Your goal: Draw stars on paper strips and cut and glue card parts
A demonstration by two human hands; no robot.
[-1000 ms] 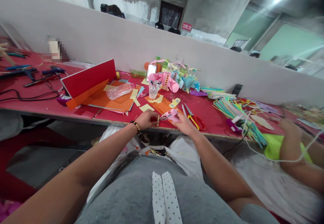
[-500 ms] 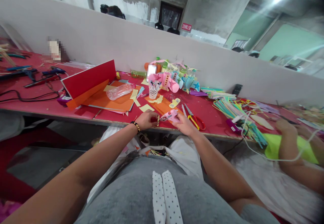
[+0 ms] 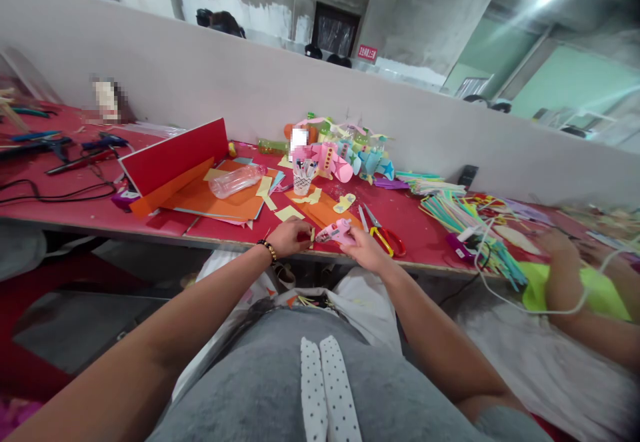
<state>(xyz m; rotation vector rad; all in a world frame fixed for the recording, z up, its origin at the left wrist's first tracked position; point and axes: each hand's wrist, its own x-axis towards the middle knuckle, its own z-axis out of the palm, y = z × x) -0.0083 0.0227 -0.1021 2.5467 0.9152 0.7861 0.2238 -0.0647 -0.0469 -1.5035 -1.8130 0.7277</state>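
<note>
My right hand [image 3: 364,247] is closed round a small pink glue gun [image 3: 336,230] with a patterned side, its tip pointing left. Close to that tip, my left hand [image 3: 293,237] pinches a small yellow paper piece [image 3: 313,237] at the table's front edge. From this view I cannot tell whether tip and paper touch. Scissors [image 3: 384,234] with red and yellow handles lie just right of my right hand. Behind my hands are an orange sheet [image 3: 320,210], yellow paper scraps [image 3: 290,213] and a yellow cutout with stars [image 3: 344,203].
A patterned cup of pens [image 3: 303,183] stands before pink and blue paper-covered bottle crafts [image 3: 345,162]. At left, a clear bottle [image 3: 237,182] lies on orange sheets beside a red board [image 3: 177,162]. Rightward are pastel strips [image 3: 450,212], a white cable [image 3: 530,312] and another person's arm [image 3: 565,275].
My hands hold nearly the same pose, with the pink glue gun tip still near the paper. The neighbouring person's arm at right has shifted slightly.
</note>
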